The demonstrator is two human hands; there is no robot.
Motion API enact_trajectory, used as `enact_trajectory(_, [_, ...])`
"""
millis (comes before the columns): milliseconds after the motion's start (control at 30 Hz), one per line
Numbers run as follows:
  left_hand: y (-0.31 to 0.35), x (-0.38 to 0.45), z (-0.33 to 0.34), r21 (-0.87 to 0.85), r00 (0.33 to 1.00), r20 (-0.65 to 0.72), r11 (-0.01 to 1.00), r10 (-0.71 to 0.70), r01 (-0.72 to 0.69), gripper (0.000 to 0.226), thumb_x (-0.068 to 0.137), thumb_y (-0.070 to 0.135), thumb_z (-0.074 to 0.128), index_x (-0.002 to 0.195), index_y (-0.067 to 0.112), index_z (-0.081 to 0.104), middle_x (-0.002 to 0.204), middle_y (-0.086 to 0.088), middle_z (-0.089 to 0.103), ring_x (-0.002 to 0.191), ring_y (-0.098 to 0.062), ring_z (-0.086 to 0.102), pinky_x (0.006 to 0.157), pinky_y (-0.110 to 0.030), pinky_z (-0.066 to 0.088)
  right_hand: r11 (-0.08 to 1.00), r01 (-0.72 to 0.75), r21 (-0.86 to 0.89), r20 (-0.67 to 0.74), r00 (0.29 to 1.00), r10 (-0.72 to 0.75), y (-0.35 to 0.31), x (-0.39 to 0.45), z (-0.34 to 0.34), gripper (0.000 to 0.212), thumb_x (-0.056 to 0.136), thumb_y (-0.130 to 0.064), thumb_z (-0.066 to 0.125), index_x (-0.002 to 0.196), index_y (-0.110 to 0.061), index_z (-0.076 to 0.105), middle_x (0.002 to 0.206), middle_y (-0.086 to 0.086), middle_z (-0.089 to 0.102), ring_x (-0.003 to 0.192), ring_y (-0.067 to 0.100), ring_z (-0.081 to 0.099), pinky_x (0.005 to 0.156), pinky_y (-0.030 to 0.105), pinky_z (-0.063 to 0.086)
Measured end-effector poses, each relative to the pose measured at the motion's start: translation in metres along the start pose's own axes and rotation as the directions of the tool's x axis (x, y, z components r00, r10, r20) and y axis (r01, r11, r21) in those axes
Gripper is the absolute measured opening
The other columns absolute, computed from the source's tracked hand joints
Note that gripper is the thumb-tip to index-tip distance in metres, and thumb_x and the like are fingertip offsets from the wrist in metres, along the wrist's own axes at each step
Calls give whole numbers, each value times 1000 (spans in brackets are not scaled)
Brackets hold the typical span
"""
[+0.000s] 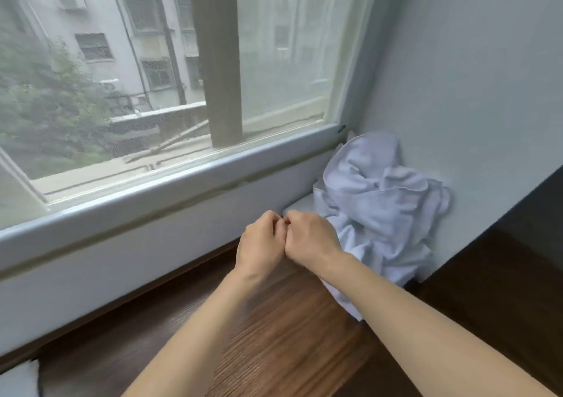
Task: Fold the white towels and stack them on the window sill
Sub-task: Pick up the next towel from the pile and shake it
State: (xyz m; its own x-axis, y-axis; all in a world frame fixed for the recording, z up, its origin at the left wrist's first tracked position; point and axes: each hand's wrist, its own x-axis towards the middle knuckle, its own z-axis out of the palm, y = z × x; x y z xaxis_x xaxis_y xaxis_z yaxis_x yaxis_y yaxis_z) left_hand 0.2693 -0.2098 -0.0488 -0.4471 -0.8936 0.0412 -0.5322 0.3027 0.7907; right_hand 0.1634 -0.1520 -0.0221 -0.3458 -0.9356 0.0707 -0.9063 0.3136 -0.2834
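The room had a dark wood-grain surface [274, 335] running below the window, and a wide white window sill [158, 183] slanted from nine o'clock up toward two o'clock. Behind the glass stood a thick grey-brown post [217, 58], with a pale apartment block [122, 30] and a leafy tree [45, 107] beyond it. A plain white wall [472, 76] closed the corner at about two o'clock, and a dark panel [518, 244] came in at four o'clock.

The white towels [380, 207] lay in that corner at three o'clock, a crumpled heap of soft folds pushed up against the wall, unfolded, with one edge spilling down toward the wood. They seemed to rest on a low pale ledge [301, 206] under the sill rather than on the sill itself.

Both bare forearms reached in from six o'clock. The left hand [262, 244] and the right hand [307, 238] met knuckle to knuckle near the centre, just at the heap's nine o'clock edge, fingers curled in tight. Whether they pinched a bit of cloth between them I could not tell.
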Motion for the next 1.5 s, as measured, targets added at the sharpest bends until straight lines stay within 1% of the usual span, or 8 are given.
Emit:
enact_trajectory(267, [103,60,99,18,981,132,990,140,-143,23,100,26,49,118,19,61,80,2,70,81,-22,66,71,-36,50,970,-242,-8,-144,960,239,162,40,-64,35,92,-5,51,125,-11,58,128,13,59,116,39,61,87,43,49])
enact_trajectory(400, [112,84,130,199,947,300,964,111,-176,56,99,27,47,153,23,34,97,-7,71,94,-30,65,77,-38,50,954,-236,-182,17,970,243,223,56,-62,43,93,-9,57,134,-18,50,136,10,53,119,37,62,82,40,47])
enact_trajectory(533, [107,100,145,385,923,385,905,20,-180,44,96,23,49,139,17,37,90,-6,62,89,-32,57,69,-36,43,919,-116,-376,45,989,143,238,64,-58,41,93,-11,63,132,-18,51,129,11,58,116,32,64,76,37,46])
enact_trajectory(733, [101,101,121,539,967,250,823,51,-182,12,99,21,49,101,10,44,94,-10,57,85,-35,51,67,-37,36,951,-6,-309,-65,998,-15,218,66,-87,21,93,-24,59,110,-17,68,113,8,68,112,34,58,89,40,42])
enact_trajectory(867, [121,96,71,185,978,-43,964,205,-194,14,103,28,49,98,15,45,86,-2,59,81,-31,55,63,-38,40,983,126,135,-246,965,-90,176,58,-144,9,93,-19,59,91,-12,63,81,8,68,85,39,63,73,38,41])
enact_trajectory(1200, [214,26,-139,-193,721,-612,822,326,-535,7,103,20,50,98,19,44,65,7,46,52,-7,44,51,-26,38,742,514,431,-597,779,-192,-2,15,-275,25,99,-36,69,89,-14,62,71,2,63,63,11,53,57,19,41])
enact_trajectory(1333, [212,-25,-226,-159,604,-723,771,335,-617,4,100,17,47,99,15,44,76,8,50,59,4,47,59,-21,40,706,472,528,-242,880,-408,-55,-16,-292,29,82,-36,89,79,-12,72,65,-3,66,57,9,60,55,27,48])
enact_trajectory(1500, [159,-87,-289,48,580,-742,890,336,-454,4,101,16,46,103,13,47,72,11,48,61,-4,47,59,-28,39,821,261,508,340,815,-470,-87,-40,-257,11,85,-7,84,95,-10,82,92,5,83,82,17,79,70,26,61])
